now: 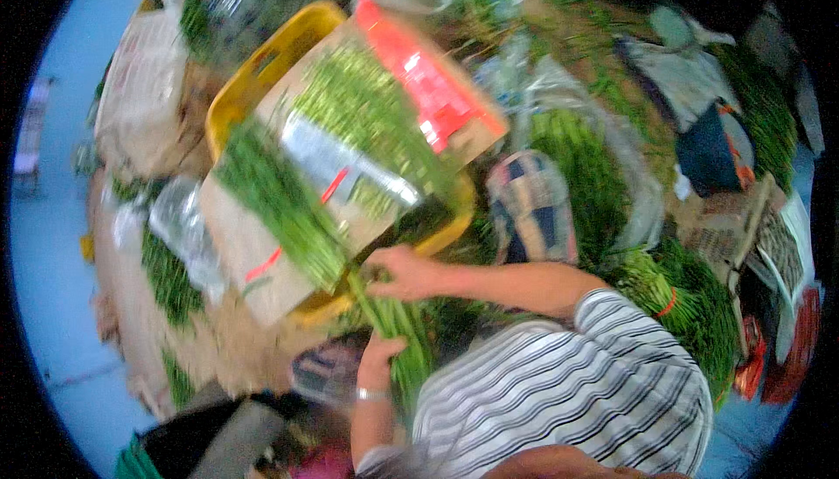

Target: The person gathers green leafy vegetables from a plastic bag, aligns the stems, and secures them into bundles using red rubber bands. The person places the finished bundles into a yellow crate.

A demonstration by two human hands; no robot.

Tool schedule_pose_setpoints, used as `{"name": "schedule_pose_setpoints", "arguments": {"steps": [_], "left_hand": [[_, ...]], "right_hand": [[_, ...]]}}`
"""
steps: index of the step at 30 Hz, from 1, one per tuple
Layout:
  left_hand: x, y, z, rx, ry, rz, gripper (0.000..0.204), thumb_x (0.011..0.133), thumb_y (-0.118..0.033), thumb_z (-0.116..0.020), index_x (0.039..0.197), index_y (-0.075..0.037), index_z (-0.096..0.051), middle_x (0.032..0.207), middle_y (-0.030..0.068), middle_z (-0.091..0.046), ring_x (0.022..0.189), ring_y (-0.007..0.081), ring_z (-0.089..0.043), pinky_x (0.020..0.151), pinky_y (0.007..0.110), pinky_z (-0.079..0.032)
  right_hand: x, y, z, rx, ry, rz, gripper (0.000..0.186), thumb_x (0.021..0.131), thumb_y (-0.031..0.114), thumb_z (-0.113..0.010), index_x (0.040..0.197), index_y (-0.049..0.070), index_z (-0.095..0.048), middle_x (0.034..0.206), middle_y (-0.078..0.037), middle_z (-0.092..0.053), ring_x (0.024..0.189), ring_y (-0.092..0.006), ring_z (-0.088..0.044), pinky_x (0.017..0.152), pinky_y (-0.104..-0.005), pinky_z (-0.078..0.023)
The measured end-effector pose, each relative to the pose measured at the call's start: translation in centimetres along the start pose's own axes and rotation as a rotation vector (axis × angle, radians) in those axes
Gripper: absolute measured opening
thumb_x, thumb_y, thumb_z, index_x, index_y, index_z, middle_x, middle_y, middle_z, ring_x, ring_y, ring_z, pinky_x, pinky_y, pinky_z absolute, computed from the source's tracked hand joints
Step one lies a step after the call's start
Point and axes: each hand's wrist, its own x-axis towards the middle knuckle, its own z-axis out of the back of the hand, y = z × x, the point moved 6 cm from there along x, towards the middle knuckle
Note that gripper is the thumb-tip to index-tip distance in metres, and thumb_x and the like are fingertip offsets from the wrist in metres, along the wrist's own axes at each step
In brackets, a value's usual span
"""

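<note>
My left hand is wrapped round a bunch of long green stalks held in front of my striped shirt. A pale band circles that wrist. My right hand reaches in from the right, its fingers curled at the upper end of the same bunch; blur softens the fingertips. Just beyond lies a board resting across a yellow crate. On the board are a pile of thin green stalks, a shiny silvery strip, short cut green pieces and a red plastic sheet.
Red ties lie on the board. My shoe stands right of the crate, beside greens in clear plastic. A tied bundle lies at the right. A white sack and a clear bag are at the left.
</note>
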Motion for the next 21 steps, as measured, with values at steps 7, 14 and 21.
{"name": "schedule_pose_setpoints", "arguments": {"steps": [7,14,21], "left_hand": [[0.0,-0.8,0.2,0.282,-0.137,-0.011,0.059,0.060,-0.012,-0.071,0.114,0.002,-0.051,0.100,0.0149,-0.062,0.086,0.0268,-0.062,0.075,0.036,-0.051],[0.7,-0.6,0.4,0.209,0.009,0.072,0.061,0.056,-0.009,-0.067,0.113,0.003,-0.050,0.097,0.0195,-0.061,0.080,0.0350,-0.062,0.071,0.048,-0.052],[0.1,-2.2,0.6,0.109,0.049,0.008,0.060,0.060,-0.010,-0.071,0.115,0.004,-0.051,0.098,0.0174,-0.062,0.086,0.0296,-0.062,0.073,0.040,-0.052]], "right_hand": [[-0.1,3.9,5.1,-0.133,-0.292,0.223,0.047,0.083,0.031,-0.056,0.113,-0.003,-0.043,0.099,-0.029,-0.054,0.093,-0.0418,-0.055,0.083,-0.0446,-0.044],[0.0,3.8,3.9,-0.115,0.278,-0.008,0.049,0.094,0.038,-0.035,0.118,-0.004,-0.045,0.106,-0.030,-0.054,0.097,-0.0419,-0.055,0.086,-0.0447,-0.044],[-3.3,2.6,1.5,0.683,0.196,-0.328,0.063,0.070,0.026,-0.075,0.120,0.000,-0.048,0.112,-0.011,-0.057,0.099,-0.0167,-0.054,0.088,-0.0302,-0.042]]}}
